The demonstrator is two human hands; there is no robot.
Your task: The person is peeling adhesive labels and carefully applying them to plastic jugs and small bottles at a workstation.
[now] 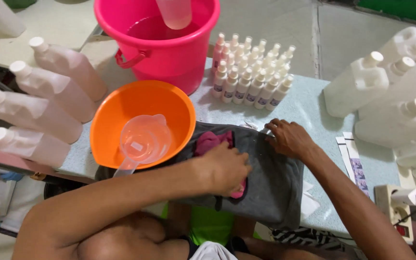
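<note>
Left hand (225,168) presses flat on a pink rag (211,141) over the grey cloth (270,178) at the desk's (309,108) edge; right hand (289,138) pinches that cloth's far edge. Small bottles (249,72) stand capped, apparently finished.

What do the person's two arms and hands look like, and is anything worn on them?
Both arms are bare from the shoulder down: no sleeves show. The left hand and the right hand wear no gloves, and no ring, watch or bracelet can be seen on the fingers or wrists. No marks or bandages show. Both forearms are slim and long.
</note>
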